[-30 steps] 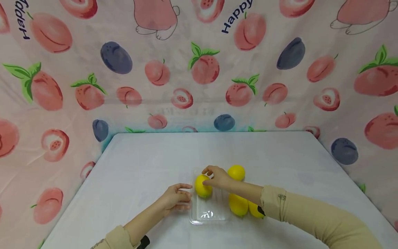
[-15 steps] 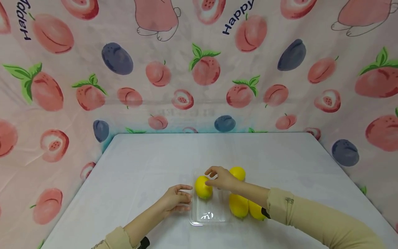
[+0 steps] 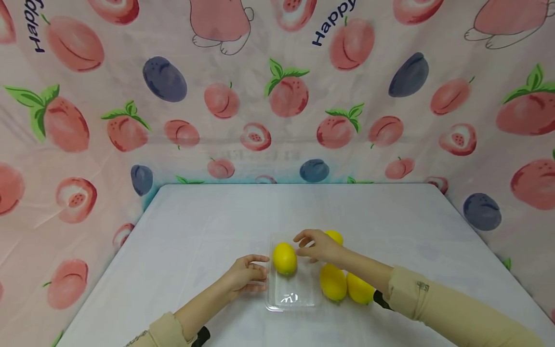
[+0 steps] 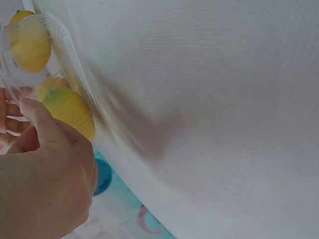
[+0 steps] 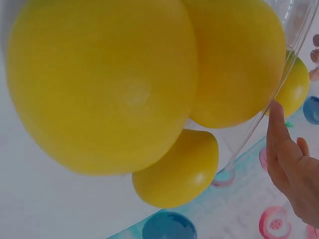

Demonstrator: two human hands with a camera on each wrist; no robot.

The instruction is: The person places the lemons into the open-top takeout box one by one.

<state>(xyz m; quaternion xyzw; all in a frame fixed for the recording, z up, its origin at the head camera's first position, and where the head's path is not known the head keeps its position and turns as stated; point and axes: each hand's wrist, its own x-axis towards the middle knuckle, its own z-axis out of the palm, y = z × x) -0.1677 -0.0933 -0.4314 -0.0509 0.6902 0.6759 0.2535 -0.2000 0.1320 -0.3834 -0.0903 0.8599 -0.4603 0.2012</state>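
A clear plastic box (image 3: 295,294) lies on the white table with one lemon (image 3: 284,259) in its far left part. My left hand (image 3: 245,275) is at the box's left side, fingers spread and fingertips right at the rim; the left wrist view shows a fingertip against the clear wall. Just right of the boxed lemon, over the box, hovers my right hand (image 3: 318,246), its fingers loosely bent around nothing. Beyond its wrist a lemon (image 3: 335,237) is partly covered. Two more lie right of the box, a near lemon (image 3: 333,284) and another lemon (image 3: 361,288) partly behind the forearm.
The white table (image 3: 208,217) reaches back to a pink cloth (image 3: 277,159) printed with peaches and plums. Loose lemons sit close along the box's right side, filling much of the right wrist view. Both sleeved forearms come in from the near side.
My right hand has let go of the lemon in the box and drawn back to the right. The lemon stays in place, and my left hand stays by the rim.
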